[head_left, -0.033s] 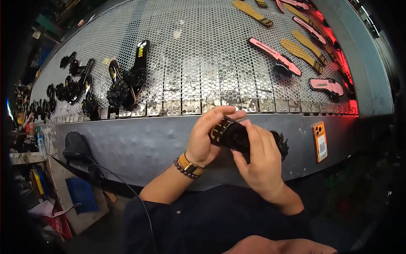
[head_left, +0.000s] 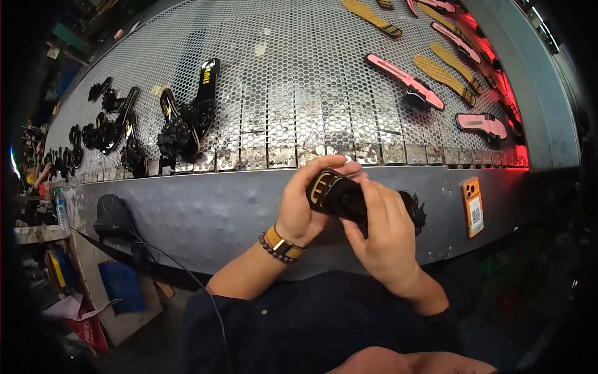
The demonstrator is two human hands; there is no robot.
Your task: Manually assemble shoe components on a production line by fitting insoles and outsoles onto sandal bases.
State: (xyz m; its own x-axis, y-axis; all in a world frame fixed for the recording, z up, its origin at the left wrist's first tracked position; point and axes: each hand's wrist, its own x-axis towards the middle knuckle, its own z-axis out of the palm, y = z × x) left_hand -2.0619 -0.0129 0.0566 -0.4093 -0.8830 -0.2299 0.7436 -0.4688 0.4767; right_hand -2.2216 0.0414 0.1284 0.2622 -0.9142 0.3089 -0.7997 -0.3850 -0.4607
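Note:
Just over the near metal ledge, a black sandal (head_left: 344,198) is held between my two hands, with gold markings at its left end. My left hand (head_left: 295,209) curls round that marked end, thumb and fingers on either side. My right hand (head_left: 389,243) grips the sandal farther along, fingers over the top and thumb below. Past the right-hand fingers, a black ruffled trim (head_left: 413,210) shows, apparently part of the same sandal. The right hand covers much of the sandal's middle.
Black sandals with ruffled trims (head_left: 180,134) stand on the mesh conveyor (head_left: 280,81) at left. Pink-faced soles (head_left: 405,81) and tan soles (head_left: 443,78) lie at right, near a red-lit opening. On the grey ledge (head_left: 205,209) are an orange phone (head_left: 472,209) and a black object (head_left: 113,215) beside a cable.
The sandal has turned slightly in my hands, so its gold markings show differently. Both hands keep hold of it. Another person's hand has come into view at the far left.

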